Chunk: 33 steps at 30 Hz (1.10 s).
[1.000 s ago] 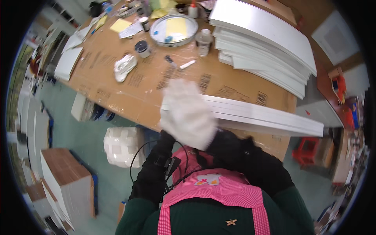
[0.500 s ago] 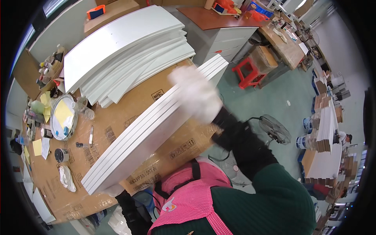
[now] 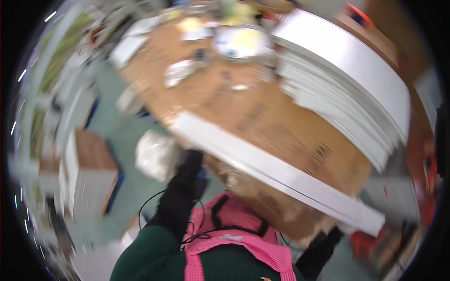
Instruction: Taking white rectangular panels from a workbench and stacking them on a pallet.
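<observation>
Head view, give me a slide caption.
Long white panels along the near edge of a cardboard-covered table, a stack of white boards beyond, softened by blur.

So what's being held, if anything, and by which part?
Probably the stack of white boards, near both ends: the right hand shows blurred at its lower edge, the left hand is hidden. The actual grip can't be made out.

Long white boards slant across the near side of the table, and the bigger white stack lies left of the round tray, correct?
No: the head view shows the bigger white stack lying right of the round tray. The long white boards do slant across the near side of the table.
</observation>
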Each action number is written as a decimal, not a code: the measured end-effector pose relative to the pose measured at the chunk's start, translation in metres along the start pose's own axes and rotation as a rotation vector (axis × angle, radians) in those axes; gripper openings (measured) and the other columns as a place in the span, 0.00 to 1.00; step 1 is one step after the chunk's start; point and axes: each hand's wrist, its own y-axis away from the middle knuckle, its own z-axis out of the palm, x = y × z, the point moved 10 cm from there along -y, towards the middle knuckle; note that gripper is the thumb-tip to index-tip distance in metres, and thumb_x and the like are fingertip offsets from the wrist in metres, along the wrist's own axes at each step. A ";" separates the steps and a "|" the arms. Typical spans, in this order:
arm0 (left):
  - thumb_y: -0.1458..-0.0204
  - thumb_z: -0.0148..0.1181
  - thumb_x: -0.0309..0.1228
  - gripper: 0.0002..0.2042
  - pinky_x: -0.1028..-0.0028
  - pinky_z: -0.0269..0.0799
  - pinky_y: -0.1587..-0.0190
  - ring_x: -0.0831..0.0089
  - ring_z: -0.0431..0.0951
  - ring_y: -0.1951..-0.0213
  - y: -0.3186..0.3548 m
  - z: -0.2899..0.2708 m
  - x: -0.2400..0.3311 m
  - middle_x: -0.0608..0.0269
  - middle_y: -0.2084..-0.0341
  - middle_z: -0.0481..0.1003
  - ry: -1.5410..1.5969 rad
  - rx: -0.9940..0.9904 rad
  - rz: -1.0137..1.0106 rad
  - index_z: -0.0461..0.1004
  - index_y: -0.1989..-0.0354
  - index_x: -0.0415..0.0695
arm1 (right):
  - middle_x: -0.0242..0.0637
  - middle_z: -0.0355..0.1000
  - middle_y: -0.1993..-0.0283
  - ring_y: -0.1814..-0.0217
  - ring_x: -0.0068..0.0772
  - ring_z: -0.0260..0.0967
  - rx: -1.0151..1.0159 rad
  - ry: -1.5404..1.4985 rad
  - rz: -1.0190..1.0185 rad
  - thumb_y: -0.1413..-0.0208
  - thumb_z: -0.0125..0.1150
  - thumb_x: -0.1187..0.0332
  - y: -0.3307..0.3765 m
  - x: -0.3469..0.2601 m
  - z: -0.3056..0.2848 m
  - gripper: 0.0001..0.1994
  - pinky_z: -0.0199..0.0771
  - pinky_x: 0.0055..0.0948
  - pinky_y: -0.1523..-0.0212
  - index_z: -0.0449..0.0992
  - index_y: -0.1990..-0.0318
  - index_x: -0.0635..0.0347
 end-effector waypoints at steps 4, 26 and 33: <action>0.41 0.39 0.59 0.33 0.61 0.73 0.46 0.58 0.76 0.50 0.045 0.093 0.076 0.49 0.47 0.71 0.780 0.219 0.393 0.63 0.41 0.39 | 0.46 0.64 0.37 0.44 0.49 0.66 0.324 0.514 -0.425 0.44 0.39 0.35 0.029 -0.044 -0.014 0.42 0.68 0.49 0.49 0.58 0.34 0.62; 0.46 0.08 0.64 0.49 0.58 0.56 0.38 0.42 0.68 0.44 0.600 -0.183 -0.340 0.29 0.54 0.71 0.393 1.285 -0.582 0.65 0.43 0.32 | 0.39 0.56 0.32 0.34 0.38 0.55 -0.564 1.236 -0.038 0.37 0.33 0.43 0.002 0.301 0.269 0.33 0.54 0.38 0.37 0.56 0.33 0.57; 0.49 0.06 0.68 0.54 0.58 0.56 0.38 0.44 0.68 0.43 0.839 -0.165 -0.465 0.29 0.53 0.71 0.729 1.600 -0.788 0.70 0.49 0.27 | 0.37 0.54 0.31 0.31 0.34 0.51 -0.935 1.366 0.282 0.35 0.31 0.46 0.123 0.549 0.300 0.31 0.50 0.34 0.33 0.55 0.33 0.56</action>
